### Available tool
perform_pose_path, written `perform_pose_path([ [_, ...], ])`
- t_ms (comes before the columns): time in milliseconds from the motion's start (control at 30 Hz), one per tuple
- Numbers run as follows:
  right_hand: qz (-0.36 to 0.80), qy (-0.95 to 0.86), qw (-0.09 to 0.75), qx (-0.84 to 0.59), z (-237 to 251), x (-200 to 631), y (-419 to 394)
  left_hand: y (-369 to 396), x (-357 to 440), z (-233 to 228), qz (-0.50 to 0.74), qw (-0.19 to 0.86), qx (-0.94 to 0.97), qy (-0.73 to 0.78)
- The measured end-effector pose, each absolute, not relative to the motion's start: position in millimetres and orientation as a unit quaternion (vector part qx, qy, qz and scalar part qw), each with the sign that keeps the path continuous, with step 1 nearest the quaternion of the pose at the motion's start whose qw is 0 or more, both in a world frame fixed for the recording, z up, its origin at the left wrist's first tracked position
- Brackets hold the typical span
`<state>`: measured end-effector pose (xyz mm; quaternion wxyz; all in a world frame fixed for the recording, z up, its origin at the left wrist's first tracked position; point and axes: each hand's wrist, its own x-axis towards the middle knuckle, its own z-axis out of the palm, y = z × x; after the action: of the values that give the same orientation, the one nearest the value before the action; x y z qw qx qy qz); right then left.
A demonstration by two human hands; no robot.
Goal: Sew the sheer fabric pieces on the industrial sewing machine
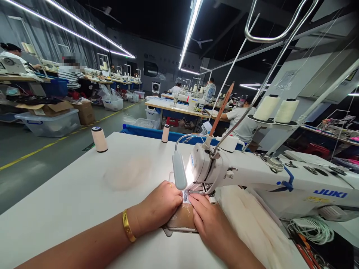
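My left hand, with a gold bracelet at the wrist, is closed just left of the presser foot of a white sewing machine. Whatever its fingertips pinch is too small to make out. On the other side my right hand lies flat, fingers stretched towards the needle area. Between the hands shows a tan, shiny plate on the machine bed. A lamp lights this spot. Sheer cream fabric is heaped right of my right hand, under the machine arm.
Two small thread cones stand at the table's far side, a left one and a middle one. A pale, sheer piece lies on the white tabletop. Scissors and a coiled cord sit at right. Several people work beyond.
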<state>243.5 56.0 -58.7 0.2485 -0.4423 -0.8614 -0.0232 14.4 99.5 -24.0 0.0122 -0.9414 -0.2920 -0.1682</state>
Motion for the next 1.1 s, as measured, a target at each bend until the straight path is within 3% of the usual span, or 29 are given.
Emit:
perform_pose_path([
  [167, -0.024, -0.856, 0.238, -0.458, -64.4, 245.2, 56.9, 97.4, 12.5, -23.8, -0.165, -0.007, -0.936, -0.311],
  [500, -0.047, -0.875, 0.320, -0.360, -56.4, 239.1, 49.1, 75.7, 13.3, -13.1, -0.073, 0.040, -0.910, -0.406],
  [700, 0.026, -0.912, 0.322, -0.254, -47.5, 229.0, 40.5, 54.5, 5.2, 7.3, -0.104, -0.137, -0.903, -0.394],
  [1100, 0.050, -0.924, 0.322, -0.200, -50.4, 234.9, 35.9, 86.6, -5.3, -15.8, -0.111, -0.055, -0.884, -0.450],
])
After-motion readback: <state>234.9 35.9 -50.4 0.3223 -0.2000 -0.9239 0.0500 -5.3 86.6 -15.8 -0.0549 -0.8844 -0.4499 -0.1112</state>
